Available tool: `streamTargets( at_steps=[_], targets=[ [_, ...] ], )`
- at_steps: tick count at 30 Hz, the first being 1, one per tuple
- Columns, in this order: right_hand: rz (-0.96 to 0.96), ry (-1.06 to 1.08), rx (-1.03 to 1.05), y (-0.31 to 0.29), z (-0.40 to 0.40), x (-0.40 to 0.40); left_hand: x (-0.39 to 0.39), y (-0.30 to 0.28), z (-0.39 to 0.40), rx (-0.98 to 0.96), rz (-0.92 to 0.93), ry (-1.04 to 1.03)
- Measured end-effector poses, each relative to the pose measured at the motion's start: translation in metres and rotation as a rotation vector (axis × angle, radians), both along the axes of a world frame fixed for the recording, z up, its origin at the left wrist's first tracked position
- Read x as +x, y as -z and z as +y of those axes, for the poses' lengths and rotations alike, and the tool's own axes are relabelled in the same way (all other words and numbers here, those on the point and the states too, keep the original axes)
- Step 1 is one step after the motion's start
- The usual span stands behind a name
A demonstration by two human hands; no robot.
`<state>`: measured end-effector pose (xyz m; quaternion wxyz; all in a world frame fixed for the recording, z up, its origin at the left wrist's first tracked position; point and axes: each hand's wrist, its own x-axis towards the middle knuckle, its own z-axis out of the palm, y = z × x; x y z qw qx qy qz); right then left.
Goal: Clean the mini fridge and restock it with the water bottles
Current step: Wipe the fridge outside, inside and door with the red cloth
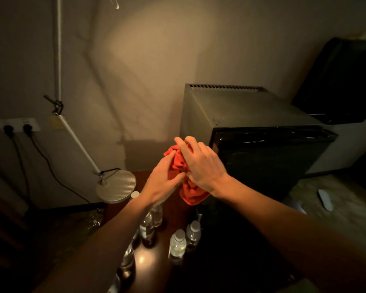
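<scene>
Dim room, dark wooden table (156, 261) with water bottles (178, 244), mini fridge (262, 149) door closed — left hand (163, 182) and right hand (201, 166) both gripping bunched orange cloth (190, 193) above the table

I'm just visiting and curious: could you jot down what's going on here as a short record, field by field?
activity: a person bunches an orange cloth in both hands
left hand: grips the cloth from the left
right hand: fingers curled over the cloth from above
mini fridge: dark door appears closed, right of the hands
water bottles: several upright on the dark table, below the arms
lamp: round head low over the table's far left edge
lighting: dim, details in the shadows hard to tell
</scene>
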<state>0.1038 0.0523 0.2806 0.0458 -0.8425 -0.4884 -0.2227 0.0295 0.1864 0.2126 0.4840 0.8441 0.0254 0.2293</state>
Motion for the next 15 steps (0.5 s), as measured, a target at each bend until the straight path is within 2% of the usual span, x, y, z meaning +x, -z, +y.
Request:
streamTargets(
  at_steps=[7, 15],
  targets=[
    [0.138, 0.038, 0.135, -0.013, -0.043, -0.03, -0.017, -0.025, -0.035, -0.156, -0.018, 0.031],
    [0.321, 0.087, 0.326, -0.018, -0.075, -0.051, -0.024, -0.053, -0.07, -0.391, 0.026, 0.224]
  ],
)
